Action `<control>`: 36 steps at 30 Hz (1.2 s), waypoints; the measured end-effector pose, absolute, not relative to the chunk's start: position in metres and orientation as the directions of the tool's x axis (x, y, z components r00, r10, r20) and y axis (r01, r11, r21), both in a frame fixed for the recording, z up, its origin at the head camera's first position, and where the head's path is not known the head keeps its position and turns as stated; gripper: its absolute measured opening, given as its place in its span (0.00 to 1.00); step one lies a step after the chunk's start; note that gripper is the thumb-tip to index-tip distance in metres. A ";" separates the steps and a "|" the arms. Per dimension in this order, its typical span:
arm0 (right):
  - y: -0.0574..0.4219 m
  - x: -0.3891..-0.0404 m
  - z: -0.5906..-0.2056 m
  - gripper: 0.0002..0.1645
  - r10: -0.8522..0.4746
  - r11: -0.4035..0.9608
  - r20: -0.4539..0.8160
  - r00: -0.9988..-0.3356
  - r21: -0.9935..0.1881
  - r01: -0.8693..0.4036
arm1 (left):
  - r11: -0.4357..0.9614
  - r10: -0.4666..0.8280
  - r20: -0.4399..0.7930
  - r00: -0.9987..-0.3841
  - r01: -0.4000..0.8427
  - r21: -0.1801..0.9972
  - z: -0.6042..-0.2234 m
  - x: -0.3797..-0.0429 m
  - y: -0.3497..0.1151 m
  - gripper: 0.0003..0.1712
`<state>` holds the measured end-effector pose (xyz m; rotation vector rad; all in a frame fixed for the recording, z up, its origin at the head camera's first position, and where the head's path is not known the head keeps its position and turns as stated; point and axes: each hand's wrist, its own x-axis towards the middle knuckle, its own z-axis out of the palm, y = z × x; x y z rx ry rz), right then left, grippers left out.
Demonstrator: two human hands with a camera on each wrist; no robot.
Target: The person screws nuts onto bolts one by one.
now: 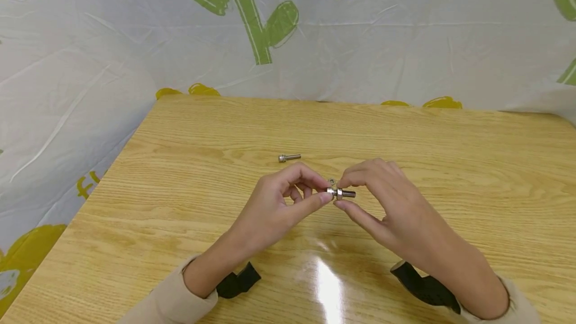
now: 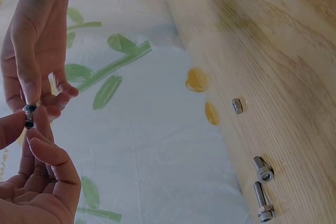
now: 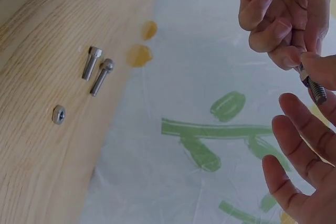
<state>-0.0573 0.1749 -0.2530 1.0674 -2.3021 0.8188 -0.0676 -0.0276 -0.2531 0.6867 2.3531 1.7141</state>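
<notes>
My left hand (image 1: 279,204) pinches the head of a metal bolt (image 1: 350,194) between thumb and index finger, with its threaded end pointing right. A hex nut (image 1: 339,194) sits on the bolt's shank close to the head. Thumb and index fingertip of my right hand (image 1: 396,209) pinch this nut from both sides, while the other fingers are spread apart in the right wrist view. Both hands hold the bolt above the table. In the left wrist view the bolt (image 2: 30,116) is partly covered by fingertips.
On the wooden table (image 1: 202,164) lie a loose nut (image 2: 238,106), a socket-head bolt (image 2: 263,170) and, beside it, another bolt (image 2: 263,203) with a nut near its head. A patterned sheet (image 1: 360,39) hangs behind the table. Black wrist straps (image 1: 238,281) show at the forearms.
</notes>
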 end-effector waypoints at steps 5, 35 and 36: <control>0.174 -0.058 -0.253 0.21 -0.512 0.515 0.642 -0.570 -0.302 -0.802 | 0.241 0.447 0.147 -0.882 0.278 0.930 -0.253 -0.068 -0.028 0.05; 0.176 -0.055 -0.251 0.22 -0.521 0.542 0.585 -0.622 -0.336 -0.770 | 0.238 0.454 0.148 -0.879 0.279 0.930 -0.253 -0.067 -0.027 0.05; 0.176 -0.056 -0.252 0.21 -0.522 0.535 0.593 -0.613 -0.331 -0.777 | 0.237 0.454 0.148 -0.879 0.279 0.931 -0.253 -0.067 -0.027 0.05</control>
